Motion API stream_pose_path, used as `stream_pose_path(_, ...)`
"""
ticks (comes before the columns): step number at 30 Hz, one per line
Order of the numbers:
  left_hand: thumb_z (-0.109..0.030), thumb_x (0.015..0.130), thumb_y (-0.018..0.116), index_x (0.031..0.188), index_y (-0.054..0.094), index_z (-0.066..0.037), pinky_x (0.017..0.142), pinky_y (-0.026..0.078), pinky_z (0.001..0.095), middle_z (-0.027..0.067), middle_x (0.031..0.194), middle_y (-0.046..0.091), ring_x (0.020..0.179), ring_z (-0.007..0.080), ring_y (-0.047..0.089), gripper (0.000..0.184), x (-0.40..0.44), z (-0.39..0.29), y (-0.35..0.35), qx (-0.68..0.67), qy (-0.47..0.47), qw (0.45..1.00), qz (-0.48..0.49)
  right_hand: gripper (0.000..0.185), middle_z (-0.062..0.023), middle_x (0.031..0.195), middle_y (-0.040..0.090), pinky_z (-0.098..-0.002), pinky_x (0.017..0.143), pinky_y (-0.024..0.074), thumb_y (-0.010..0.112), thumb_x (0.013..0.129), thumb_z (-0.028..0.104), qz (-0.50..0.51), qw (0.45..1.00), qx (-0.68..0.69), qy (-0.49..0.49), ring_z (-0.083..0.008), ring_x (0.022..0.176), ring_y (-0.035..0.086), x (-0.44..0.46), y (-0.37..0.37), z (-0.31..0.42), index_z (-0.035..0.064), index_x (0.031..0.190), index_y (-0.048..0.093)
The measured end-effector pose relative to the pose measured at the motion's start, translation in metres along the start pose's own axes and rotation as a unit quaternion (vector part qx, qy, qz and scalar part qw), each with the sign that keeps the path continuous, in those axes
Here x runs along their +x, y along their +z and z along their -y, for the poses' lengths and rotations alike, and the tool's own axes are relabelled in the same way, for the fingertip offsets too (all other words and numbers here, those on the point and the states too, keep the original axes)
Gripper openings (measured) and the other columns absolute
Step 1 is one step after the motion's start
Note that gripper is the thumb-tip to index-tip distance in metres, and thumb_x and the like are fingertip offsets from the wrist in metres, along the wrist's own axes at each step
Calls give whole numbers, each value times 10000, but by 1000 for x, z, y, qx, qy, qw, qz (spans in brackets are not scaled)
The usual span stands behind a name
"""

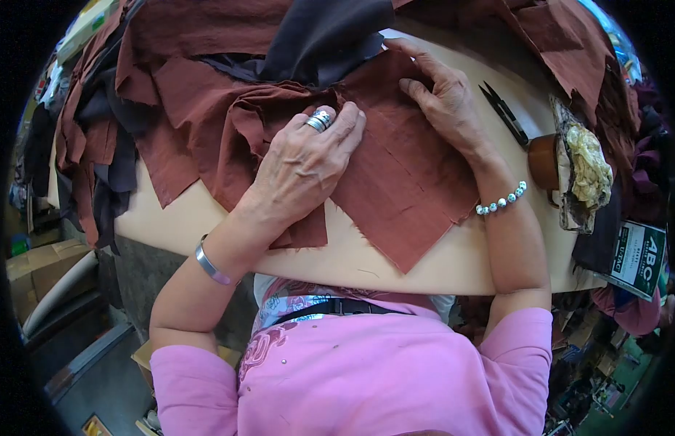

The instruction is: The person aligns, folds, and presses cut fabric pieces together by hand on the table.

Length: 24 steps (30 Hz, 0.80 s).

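My left hand (308, 156), with rings on a finger, is closed on the folds of a reddish-brown cloth (403, 185). Its fingers are bent and close together; the tips are partly hidden in the folds. My right hand (442, 98) lies at the far right edge of the same cloth, thumb and forefinger apart, the other fingers mostly out of sight. The cloth has frayed edges, and one corner points toward me. Just beyond my hands lies a dark, nearly black cloth (326, 40), overlapping the brown pieces.
A black two-pronged tool (504, 115) lies right of my right hand. Beside it are a brown round container (543, 161) and a board with crumpled yellowish plastic (588, 163). More brown cloth (562, 43) hangs at the right. The pale tabletop (359, 254) has a curved near edge.
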<state>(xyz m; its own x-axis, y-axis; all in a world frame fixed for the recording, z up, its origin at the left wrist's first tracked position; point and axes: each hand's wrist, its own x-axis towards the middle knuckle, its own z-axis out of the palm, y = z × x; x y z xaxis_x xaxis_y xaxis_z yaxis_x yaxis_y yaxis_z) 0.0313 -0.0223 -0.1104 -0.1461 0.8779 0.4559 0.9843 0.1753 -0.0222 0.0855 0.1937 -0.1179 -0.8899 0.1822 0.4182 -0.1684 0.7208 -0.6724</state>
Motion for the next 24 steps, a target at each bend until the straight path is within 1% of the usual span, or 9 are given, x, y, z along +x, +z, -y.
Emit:
stream_pose_path(5, -109, 775, 516, 1122, 580, -58, 783, 466, 299, 97, 1141, 556, 865, 185, 565, 357, -2, -1, -2, 21, 31, 999, 11, 509, -150, 709, 561, -364, 645, 455, 610, 770, 5, 8, 1000, -20, 3, -250, 586, 487, 0, 0, 1, 173, 1245, 538)
stream_pose_path(8, -108, 773, 518, 1136, 583, -65, 776, 468, 304, 97, 1141, 557, 860, 186, 564, 371, -4, -1, -5, 6, 39, 999, 25, 513, -144, 713, 568, -362, 648, 456, 601, 768, -2, 13, 1000, -23, -2, -252, 593, 498, 0, -1, 1, 171, 1247, 538)
stream_pose_path(10, -101, 769, 521, 1099, 589, -53, 768, 477, 307, 100, 1110, 560, 871, 195, 567, 340, -5, -2, -9, -13, 46, 997, 60, 516, -137, 729, 585, -355, 656, 462, 594, 767, -4, 11, 1000, -20, -18, -252, 606, 517, -1, -1, 0, 169, 1250, 535)
stream_pose_path(12, -93, 763, 524, 1057, 591, -38, 765, 487, 311, 102, 1076, 560, 884, 207, 570, 307, -4, -3, -15, -42, 38, 997, 60, 520, -129, 757, 613, -345, 668, 471, 588, 765, -3, 5, 999, -16, -43, -251, 628, 543, -3, -2, 1, 167, 1253, 531)
stream_pose_path(15, -77, 753, 527, 997, 582, -12, 773, 501, 316, 106, 1025, 556, 905, 225, 575, 258, -1, -5, -17, -81, 13, 997, 8, 519, -124, 843, 650, -346, 702, 486, 586, 761, 6, 123, 989, 2, 84, -260, 679, 586, -7, -26, 23, 162, 1253, 529)
stream_pose_path(17, -63, 749, 525, 969, 572, 2, 782, 506, 314, 107, 999, 549, 916, 234, 578, 234, -1, -1, -8, -82, 1, 996, -27, 533, -127, 862, 654, -359, 712, 489, 593, 755, 15, 88, 993, -13, 83, -267, 694, 597, -8, -23, 20, 163, 1262, 516)
stream_pose_path(18, -53, 752, 516, 986, 570, 8, 786, 509, 308, 112, 1030, 547, 915, 233, 581, 248, -5, 1, -2, -91, -18, 996, -1, 540, -129, 871, 655, -366, 718, 491, 596, 753, 19, 70, 994, -19, 81, -271, 702, 602, -7, -21, 19, 164, 1266, 510)
stream_pose_path(21, -43, 757, 505, 998, 569, 6, 781, 510, 299, 114, 1065, 544, 923, 237, 588, 253, -7, 5, 4, -65, -2, 998, -10, 538, -39, 1141, 621, -285, 864, 454, 604, 824, 35, 28, 992, 10, 120, -122, 935, 576, -2, -12, 26, 156, 1329, 463)
stream_pose_path(24, -46, 764, 501, 1027, 570, 7, 788, 509, 293, 115, 1141, 540, 937, 238, 592, 277, -6, 6, 2, -60, -3, 998, 3, 538, -44, 1181, 608, -284, 887, 456, 599, 832, 19, 21, 991, 50, 119, -143, 959, 596, 0, -4, 15, 157, 1332, 455)
